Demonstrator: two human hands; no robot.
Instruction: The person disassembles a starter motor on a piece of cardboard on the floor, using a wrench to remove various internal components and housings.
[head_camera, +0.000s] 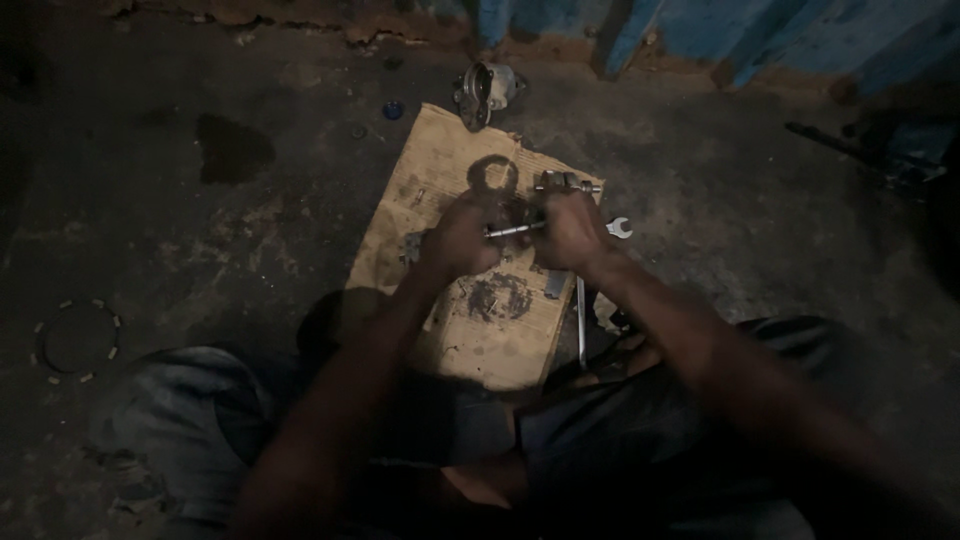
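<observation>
From the head view I see my left hand (462, 240) and right hand (568, 232) both closed on a metal rod (514, 230) spanning between them over the cardboard (440, 160), a wrench (619, 228) just at three o'clock.

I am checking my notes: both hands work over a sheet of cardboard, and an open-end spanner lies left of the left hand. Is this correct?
Not quite: in the head view the spanner lies on the other side, just beyond the right hand. Both hands, the left hand included, do work over the cardboard.
</observation>
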